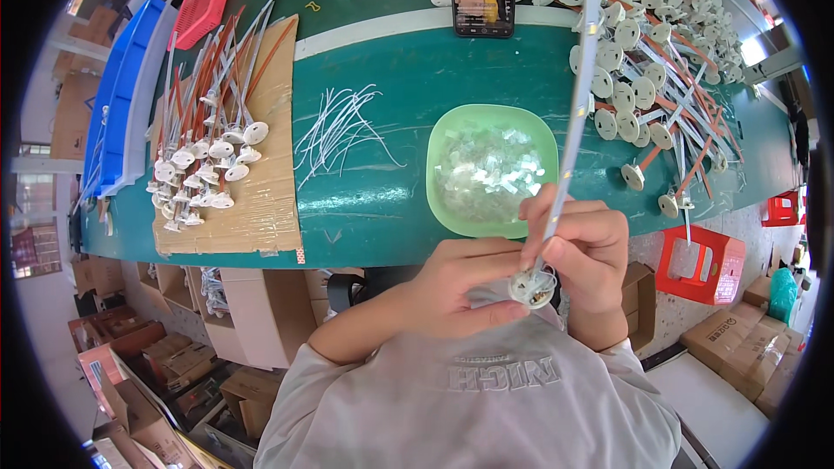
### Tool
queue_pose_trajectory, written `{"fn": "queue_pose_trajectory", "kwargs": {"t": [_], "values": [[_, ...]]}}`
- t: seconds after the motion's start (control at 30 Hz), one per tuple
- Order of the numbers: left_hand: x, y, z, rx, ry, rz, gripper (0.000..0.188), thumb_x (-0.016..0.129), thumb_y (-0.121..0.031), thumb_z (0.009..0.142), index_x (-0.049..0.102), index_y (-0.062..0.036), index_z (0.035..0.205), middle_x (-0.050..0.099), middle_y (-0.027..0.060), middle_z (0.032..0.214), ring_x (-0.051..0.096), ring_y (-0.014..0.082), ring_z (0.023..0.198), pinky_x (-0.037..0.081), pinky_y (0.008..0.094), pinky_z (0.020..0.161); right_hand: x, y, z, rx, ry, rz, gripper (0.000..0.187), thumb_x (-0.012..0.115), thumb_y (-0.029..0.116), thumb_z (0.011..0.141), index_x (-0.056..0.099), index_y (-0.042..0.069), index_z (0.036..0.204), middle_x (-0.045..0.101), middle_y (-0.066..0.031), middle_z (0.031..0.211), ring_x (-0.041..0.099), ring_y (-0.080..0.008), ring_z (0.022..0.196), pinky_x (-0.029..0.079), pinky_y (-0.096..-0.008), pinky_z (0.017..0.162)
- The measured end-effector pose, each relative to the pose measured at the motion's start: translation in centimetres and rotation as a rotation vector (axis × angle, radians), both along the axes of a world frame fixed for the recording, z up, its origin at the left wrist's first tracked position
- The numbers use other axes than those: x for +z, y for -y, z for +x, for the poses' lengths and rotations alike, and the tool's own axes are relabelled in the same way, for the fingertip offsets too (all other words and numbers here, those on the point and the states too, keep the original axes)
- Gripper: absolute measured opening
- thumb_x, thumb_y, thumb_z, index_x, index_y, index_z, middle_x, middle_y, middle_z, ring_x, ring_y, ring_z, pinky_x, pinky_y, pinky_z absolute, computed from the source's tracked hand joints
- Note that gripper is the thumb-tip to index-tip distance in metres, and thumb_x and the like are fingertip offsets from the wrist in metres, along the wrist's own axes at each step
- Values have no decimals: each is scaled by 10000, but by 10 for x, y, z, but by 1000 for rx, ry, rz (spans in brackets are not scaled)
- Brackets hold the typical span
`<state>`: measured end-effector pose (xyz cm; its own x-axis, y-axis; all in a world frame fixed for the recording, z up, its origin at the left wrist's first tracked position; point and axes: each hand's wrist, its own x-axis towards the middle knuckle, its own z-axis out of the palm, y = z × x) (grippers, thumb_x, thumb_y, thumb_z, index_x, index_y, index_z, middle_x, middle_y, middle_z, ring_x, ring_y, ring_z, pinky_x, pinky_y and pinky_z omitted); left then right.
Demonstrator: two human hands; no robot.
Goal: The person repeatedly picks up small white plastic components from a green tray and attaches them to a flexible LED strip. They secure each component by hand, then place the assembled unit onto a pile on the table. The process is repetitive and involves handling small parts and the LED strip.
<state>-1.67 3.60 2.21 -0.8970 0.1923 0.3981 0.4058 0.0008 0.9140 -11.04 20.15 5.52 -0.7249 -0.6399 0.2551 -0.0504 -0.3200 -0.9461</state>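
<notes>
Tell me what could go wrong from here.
The right hand is close to the green bowl, so a bump might spill its clear pieces. Also, a white disc lies near the edge of the table, right of the bowl, and could get knocked off.

Bright, diffuse light fills the middle; glare streaks the green tabletop [356, 199] and glints off clear pieces [502, 175] in the bowl [447, 214]. Straight edges bend toward the black fisheye rim (a white patch [753, 51] burns out upper right)
</notes>
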Motion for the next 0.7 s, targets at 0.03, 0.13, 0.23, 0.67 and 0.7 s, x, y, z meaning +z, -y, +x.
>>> {"fn": "queue_pose_trajectory", "kwargs": {"t": [0.03, 0.13, 0.23, 0.67, 0.7], "values": [[-2, 1, 3, 3, 3, 3, 443, 747, -118, 820, 610, 46, 1208, 668, 188, 1088, 684, 324, 958, 540, 340, 806, -4, 1, -1, 30, -36, 19, 100, 685, 9, 785, 716, -41, 865, 695, -119, 765, 593, -232, 732, 466, -323, 722], [-2, 8, 8, -55, 207, 159, 440, 732, -103, 843, 602, 48, 1235, 661, 204, 1156, 680, 302, 1017, 535, 353, 858, -7, 13, -4, -204, -368, 54, 212, 728, 70, 787, 697, -42, 964, 690, -143, 866, 621, -259, 775, 490, -342, 713], [-4, 11, 14, -111, 326, 589, 448, 717, -76, 859, 584, 59, 1265, 643, 218, 1211, 655, 284, 1091, 518, 389, 927, -15, 11, -13, -374, -665, 11, 406, 803, 192, 759, 665, -46, 1057, 673, -185, 974, 652, -304, 798, 526, -360, 680], [-15, 22, 14, -193, 481, 789, 615, 786, 17, 747, 539, 58, 1309, 659, 156, 1180, 637, 228, 1103, 519, 368, 919, -19, 17, -1, -203, -1009, -117, 230, 785, 2, 620, 722, 9, 841, 686, -134, 922, 640, -228, 708, 540, -300, 573], [-14, 23, 13, -166, 464, 763, 622, 796, 24, 732, 546, 56, 1301, 662, 146, 1172, 639, 221, 1096, 520, 361, 911, -19, 19, 1, -226, -1011, -104, 229, 766, -13, 618, 719, 3, 842, 688, -132, 901, 641, -227, 698, 546, -303, 573]]}}
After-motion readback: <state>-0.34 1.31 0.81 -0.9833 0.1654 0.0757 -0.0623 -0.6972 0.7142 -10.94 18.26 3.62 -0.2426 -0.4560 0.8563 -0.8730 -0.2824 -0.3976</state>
